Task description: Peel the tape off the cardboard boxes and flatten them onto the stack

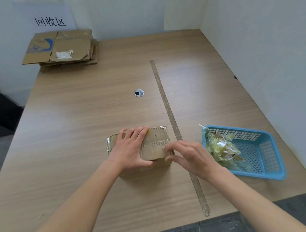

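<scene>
At the near table edge, a left hand (pixel 131 150) steadies a still-taped cardboard box (pixel 155 148) while the right hand (pixel 185 155) pinches at its tape, flattened boxes (pixel 60 48) already stacked far-left, peeled tape filling a blue basket (pixel 256 155).

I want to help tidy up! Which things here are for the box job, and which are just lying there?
For the job: cardboard box, left hand, right hand, flattened stack, blue basket of peeled tape.

Just lying there: long strip, sign, table's round hole.
</scene>
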Demonstrator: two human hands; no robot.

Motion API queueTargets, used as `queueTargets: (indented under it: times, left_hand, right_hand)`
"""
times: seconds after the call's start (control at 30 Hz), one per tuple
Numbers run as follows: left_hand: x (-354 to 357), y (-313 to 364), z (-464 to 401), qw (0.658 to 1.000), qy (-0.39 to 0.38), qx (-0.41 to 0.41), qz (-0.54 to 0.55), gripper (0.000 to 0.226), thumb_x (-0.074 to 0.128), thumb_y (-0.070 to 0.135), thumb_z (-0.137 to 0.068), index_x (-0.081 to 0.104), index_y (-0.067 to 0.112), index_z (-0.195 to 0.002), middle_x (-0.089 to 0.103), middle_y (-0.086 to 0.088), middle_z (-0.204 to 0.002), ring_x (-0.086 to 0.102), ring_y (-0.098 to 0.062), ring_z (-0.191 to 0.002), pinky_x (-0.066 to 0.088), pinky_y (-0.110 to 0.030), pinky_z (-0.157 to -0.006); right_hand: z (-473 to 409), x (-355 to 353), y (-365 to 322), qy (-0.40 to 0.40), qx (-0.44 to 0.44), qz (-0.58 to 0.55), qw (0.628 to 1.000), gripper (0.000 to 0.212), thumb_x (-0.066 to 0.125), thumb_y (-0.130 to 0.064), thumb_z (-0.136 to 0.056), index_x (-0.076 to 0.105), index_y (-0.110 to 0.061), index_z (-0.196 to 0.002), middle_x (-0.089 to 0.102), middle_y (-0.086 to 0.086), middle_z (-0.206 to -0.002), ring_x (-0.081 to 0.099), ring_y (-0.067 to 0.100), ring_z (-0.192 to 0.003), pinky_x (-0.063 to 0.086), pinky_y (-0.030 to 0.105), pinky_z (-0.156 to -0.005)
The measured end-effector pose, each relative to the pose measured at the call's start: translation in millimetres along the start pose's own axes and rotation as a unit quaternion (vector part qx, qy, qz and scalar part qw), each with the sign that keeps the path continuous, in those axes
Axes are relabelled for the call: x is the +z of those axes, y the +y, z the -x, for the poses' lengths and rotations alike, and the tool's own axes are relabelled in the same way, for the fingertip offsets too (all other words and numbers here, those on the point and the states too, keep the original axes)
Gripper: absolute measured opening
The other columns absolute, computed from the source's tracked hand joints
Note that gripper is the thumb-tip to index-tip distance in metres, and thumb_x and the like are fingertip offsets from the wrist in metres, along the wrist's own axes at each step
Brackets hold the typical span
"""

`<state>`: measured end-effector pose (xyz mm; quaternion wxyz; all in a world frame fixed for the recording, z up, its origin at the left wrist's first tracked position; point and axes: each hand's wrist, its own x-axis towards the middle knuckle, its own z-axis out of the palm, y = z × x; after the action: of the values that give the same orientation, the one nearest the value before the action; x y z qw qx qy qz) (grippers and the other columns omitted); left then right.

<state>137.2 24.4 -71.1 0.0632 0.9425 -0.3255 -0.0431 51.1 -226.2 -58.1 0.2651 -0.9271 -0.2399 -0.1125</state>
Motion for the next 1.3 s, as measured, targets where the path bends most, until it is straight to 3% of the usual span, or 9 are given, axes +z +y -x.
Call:
queueTargets:
  times: [0.1,0.3,0.37,0.47,0.57,0.77,1.03,1.2,1.3]
  left_hand:
    - [-0.4,0.1,-0.6,1.0,-0.004,-0.002,-0.002,0.125,0.05,0.088,-0.058,0.02,0.021,-0.159,0.034,0.007,-0.154,0.032,-0.019,-0.143,0.013,-0.048,-0.122]
    - [-3.0,0.8,-0.9,1.0,-0.009,0.0,-0.001,0.125,0.046,0.089,-0.059,0.018,0.021,-0.159,0.031,0.008,-0.156,0.03,-0.019,-0.144,0.012,-0.049,-0.122]
    - [-2.9,0.2,-0.5,1.0,-0.012,0.0,-0.003,0.124,0.046,0.089,-0.059,0.017,0.021,-0.159,0.031,0.008,-0.156,0.029,-0.018,-0.144,0.011,-0.049,-0.122]
    - [-3.2,0.7,-0.4,1.0,-0.015,0.004,-0.003,0.124,0.046,0.09,-0.06,0.015,0.022,-0.16,0.03,0.008,-0.156,0.028,-0.018,-0.144,0.011,-0.049,-0.122]
    - [-2.3,0.3,-0.5,1.0,-0.018,0.01,-0.003,0.124,0.048,0.09,-0.062,0.014,0.022,-0.16,0.029,0.008,-0.156,0.027,-0.018,-0.145,0.011,-0.05,-0.122]
    - [-4.0,0.0,-0.9,1.0,-0.018,0.01,0.0,0.124,0.047,0.089,-0.061,0.014,0.022,-0.16,0.03,0.008,-0.156,0.027,-0.018,-0.145,0.012,-0.049,-0.122]
    - [-0.1,-1.3,-0.7,1.0,-0.01,0.006,-0.002,0.125,0.05,0.089,-0.059,0.018,0.022,-0.159,0.033,0.007,-0.155,0.032,-0.019,-0.142,0.018,-0.05,-0.12]
    - [-0.2,-0.2,-0.6,1.0,-0.009,0.009,-0.005,0.124,0.049,0.09,-0.061,0.017,0.021,-0.16,0.032,0.007,-0.155,0.031,-0.019,-0.143,0.017,-0.051,-0.121]
    - [-0.4,0.0,-0.4,1.0,-0.008,0.01,-0.002,0.124,0.05,0.089,-0.062,0.017,0.021,-0.159,0.032,0.007,-0.154,0.031,-0.019,-0.142,0.018,-0.051,-0.12]
  right_hand:
    - [11.2,3.3,5.6,-0.048,-0.043,0.058,0.996,0.029,0.079,-0.033,-0.086,0.066,-0.021,-0.108,0.065,-0.006,-0.131,0.062,0.015,-0.118,0.057,0.03,-0.085]
    - [13.8,17.5,6.2,0.004,-0.061,0.104,0.993,0.021,0.081,-0.004,-0.084,0.069,-0.019,-0.093,0.069,-0.001,-0.129,0.065,0.018,-0.117,0.061,0.031,-0.072]
    - [13.9,16.7,1.7,0.023,-0.027,0.074,0.997,0.023,0.079,-0.005,-0.086,0.066,-0.021,-0.095,0.072,-0.006,-0.122,0.069,0.013,-0.11,0.061,0.03,-0.072]
    - [-0.1,4.1,-4.4,0.087,0.114,-0.06,0.988,0.021,0.075,-0.005,-0.09,0.063,-0.021,-0.097,0.075,-0.012,-0.089,0.069,0.002,-0.077,0.054,0.018,-0.065]
    - [-30.1,-9.9,6.2,0.138,0.232,-0.137,0.953,0.01,0.077,-0.013,-0.09,0.069,-0.019,-0.092,0.074,-0.014,-0.085,0.07,-0.002,-0.076,0.053,0.014,-0.066]
    - [-53.4,9.0,5.3,0.163,0.214,-0.052,0.962,0.007,0.081,-0.014,-0.086,0.076,-0.018,-0.086,0.071,-0.009,-0.087,0.065,0.006,-0.068,0.057,0.03,-0.064]
    - [-7.9,1.9,17.1,-0.014,0.058,-0.072,0.996,0.013,0.069,-0.018,-0.096,0.079,-0.015,-0.104,0.07,-0.008,-0.124,0.07,0.009,-0.102,0.056,0.028,-0.088]
    - [-13.8,-20.8,27.7,-0.151,0.066,-0.104,0.981,0.026,0.06,-0.034,-0.101,0.075,-0.026,-0.121,0.056,-0.021,-0.14,0.059,-0.003,-0.114,0.046,0.017,-0.093]
    - [-17.3,-27.7,26.9,-0.18,0.09,-0.119,0.972,0.029,0.059,-0.041,-0.1,0.075,-0.029,-0.121,0.053,-0.027,-0.141,0.055,-0.008,-0.12,0.043,0.018,-0.1]
